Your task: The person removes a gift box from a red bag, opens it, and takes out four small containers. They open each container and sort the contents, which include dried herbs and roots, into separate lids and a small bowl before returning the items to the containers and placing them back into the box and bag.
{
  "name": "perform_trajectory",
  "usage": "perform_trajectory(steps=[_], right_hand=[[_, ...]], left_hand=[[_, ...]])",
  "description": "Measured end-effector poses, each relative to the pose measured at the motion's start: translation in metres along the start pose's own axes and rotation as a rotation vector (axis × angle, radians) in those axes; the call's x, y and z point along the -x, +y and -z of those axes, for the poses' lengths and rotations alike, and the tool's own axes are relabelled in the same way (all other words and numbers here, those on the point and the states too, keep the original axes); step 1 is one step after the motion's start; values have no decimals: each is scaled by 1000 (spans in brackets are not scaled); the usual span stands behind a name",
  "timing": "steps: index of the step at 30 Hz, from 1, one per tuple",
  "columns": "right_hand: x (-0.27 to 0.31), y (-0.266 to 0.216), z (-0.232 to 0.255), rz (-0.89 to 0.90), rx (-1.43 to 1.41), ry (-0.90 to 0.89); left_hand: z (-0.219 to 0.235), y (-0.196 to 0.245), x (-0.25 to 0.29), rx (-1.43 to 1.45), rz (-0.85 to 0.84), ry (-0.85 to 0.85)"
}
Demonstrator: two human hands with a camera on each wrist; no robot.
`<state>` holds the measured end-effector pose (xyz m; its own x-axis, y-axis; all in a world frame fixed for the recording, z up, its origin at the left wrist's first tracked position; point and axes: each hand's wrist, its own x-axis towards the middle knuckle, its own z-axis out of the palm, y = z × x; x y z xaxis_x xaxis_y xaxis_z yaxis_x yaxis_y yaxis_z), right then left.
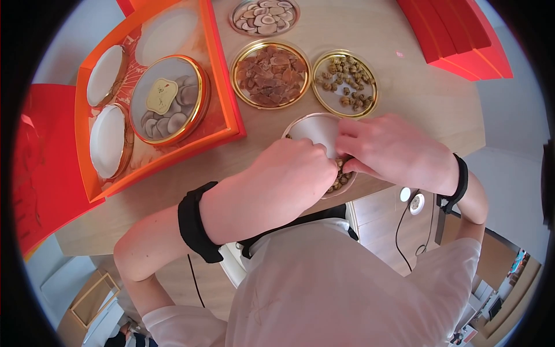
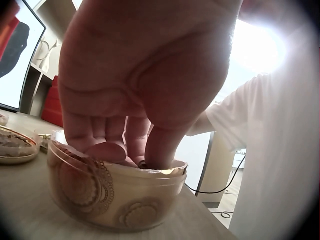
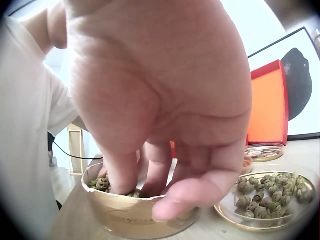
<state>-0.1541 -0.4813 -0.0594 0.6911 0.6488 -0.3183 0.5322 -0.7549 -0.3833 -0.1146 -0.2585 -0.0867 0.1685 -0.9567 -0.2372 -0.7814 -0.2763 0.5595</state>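
A round gold-patterned tub [image 2: 137, 212] stands on the table near its front edge, holding small, curled, greenish-brown dried herb balls [image 3: 101, 185]. Both hands reach down into it from above. My left hand [image 1: 289, 168] has its fingers curled inside the rim, and a small brown herb ball [image 2: 142, 164] shows between thumb and fingers. Opposite it, my right hand [image 1: 390, 144] dips its thumb and index finger among the balls, while an outer finger stays over the rim. Its fingertips are buried, so I cannot tell whether they pinch a ball. Inside the tub a white surface [image 1: 315, 128] shows beyond the hands.
Beyond the tub lie a gold-rimmed dish [image 1: 332, 105] of similar herb balls, one of reddish-brown flakes [image 1: 270, 75] and one of pale slices [image 1: 266, 17]. An orange-red box [image 1: 236, 118] at left holds a clear-lidded round container [image 1: 167, 101]. Red boxes [image 1: 457, 34] stand at back right.
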Motion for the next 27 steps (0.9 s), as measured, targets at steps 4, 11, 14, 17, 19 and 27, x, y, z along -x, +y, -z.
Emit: perform_trajectory(steps=[4, 11, 14, 17, 19, 27], right_hand=[[0, 1, 1, 9, -26, -6], [-1, 5, -1, 13, -19, -15], [-2, 8, -3, 29, -26, -4], [-2, 10, -5, 55, -7, 34], [-3, 13, -8, 72, 18, 54], [-1, 11, -12, 125, 117, 142]], left_hand=[[1, 1, 1, -29, 5, -2], [-9, 5, 5, -194, -49, 130], [-7, 7, 7, -228, -71, 132], [-9, 6, 6, -256, -75, 129], [-9, 5, 7, -246, -76, 144], [-3, 11, 7, -188, 0, 310]])
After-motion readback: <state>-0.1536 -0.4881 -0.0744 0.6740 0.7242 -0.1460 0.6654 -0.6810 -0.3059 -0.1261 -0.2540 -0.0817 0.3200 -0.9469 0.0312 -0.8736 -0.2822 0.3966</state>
